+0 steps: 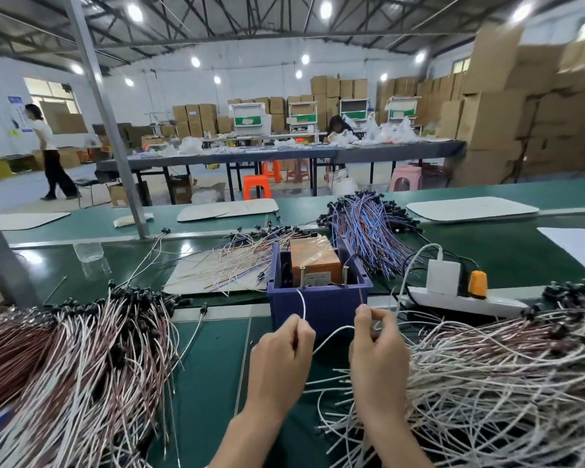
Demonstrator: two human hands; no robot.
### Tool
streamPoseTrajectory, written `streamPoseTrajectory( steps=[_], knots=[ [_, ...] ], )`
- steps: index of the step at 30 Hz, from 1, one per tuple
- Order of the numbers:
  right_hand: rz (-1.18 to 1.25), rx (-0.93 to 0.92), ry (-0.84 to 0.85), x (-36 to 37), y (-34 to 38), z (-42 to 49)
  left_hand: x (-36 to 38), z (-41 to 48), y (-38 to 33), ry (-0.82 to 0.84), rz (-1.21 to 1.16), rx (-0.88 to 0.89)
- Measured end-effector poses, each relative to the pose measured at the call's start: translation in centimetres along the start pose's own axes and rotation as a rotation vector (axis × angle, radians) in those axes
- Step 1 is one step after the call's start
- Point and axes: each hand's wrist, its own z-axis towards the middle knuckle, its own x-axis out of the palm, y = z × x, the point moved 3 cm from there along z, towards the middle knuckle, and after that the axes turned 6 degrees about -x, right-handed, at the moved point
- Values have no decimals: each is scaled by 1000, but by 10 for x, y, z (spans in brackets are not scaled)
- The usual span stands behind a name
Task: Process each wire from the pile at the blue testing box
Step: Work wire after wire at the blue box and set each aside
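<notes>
Wire, white, just in front of the box, both ends raised to the front rim, slack looped low between the hands. Left hand pinching one end with thumb and forefinger; right hand pinching the other, reddish end the same way. Inside the box, an orange unit with two metal posts. Right pile of white wires against the right wrist; left pile pink and white with black tips. Behind the box, loose wires on a card and a blue-purple bundle. Strip with charger to the right, on the green table.
</notes>
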Motion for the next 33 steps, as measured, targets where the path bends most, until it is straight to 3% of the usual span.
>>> streamPoseTrajectory(
  steps=[7, 16, 33],
  knots=[
    [-49, 63, -11, 14, -13, 9, 1, 2, 7, -54, 98, 77],
    [-13, 37, 29, 17, -11, 10, 7, 6, 9, -2, 148, 144],
    [-3, 57, 42, 18, -10, 7, 9, 7, 13, 26, 154, 119]
  ],
)
